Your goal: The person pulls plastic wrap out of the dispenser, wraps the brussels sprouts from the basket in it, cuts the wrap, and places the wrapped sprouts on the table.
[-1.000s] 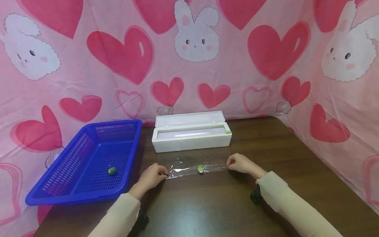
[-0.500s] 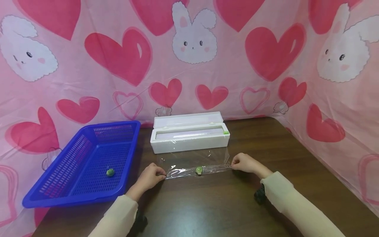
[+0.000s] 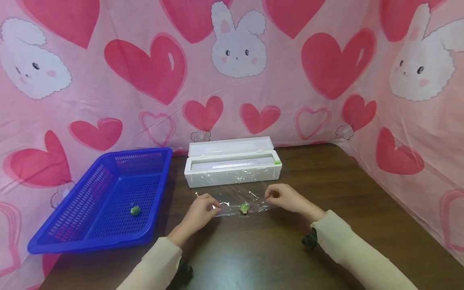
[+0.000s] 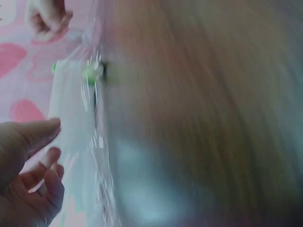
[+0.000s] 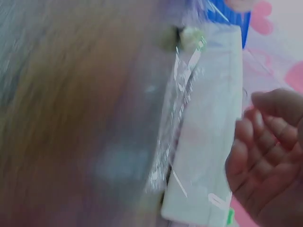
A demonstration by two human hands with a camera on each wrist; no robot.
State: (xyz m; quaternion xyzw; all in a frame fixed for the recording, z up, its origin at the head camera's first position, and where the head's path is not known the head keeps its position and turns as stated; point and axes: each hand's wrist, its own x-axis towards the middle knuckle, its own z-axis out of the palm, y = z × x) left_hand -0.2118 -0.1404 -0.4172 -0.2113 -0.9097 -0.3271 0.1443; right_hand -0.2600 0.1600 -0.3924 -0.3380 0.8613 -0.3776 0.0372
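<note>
A small green Brussels sprout (image 3: 244, 208) sits on the table at the front edge of a clear sheet of cling film (image 3: 228, 198). The film runs back to a white cling film box (image 3: 232, 177) whose lid stands raised. My left hand (image 3: 199, 211) hovers over the film's left end. In the left wrist view its thumb and fingers (image 4: 54, 189) are apart with nothing between them. Above the right end is my right hand (image 3: 286, 197); in the right wrist view its thumb and loosely bent fingers (image 5: 244, 132) hold nothing. The wrist views are blurred.
On the left stands a blue plastic basket (image 3: 90, 243) with another Brussels sprout (image 3: 135, 210) inside. A green slider (image 3: 277, 162) sits at the box's right end. Behind the brown table (image 3: 232, 253) hangs a pink cloth (image 3: 282, 92) with hearts and rabbits.
Both hands have let go of the film's front corners and moved inward, towards the sprout. The film lies looser and more crumpled. Box, basket and both sprouts keep their places.
</note>
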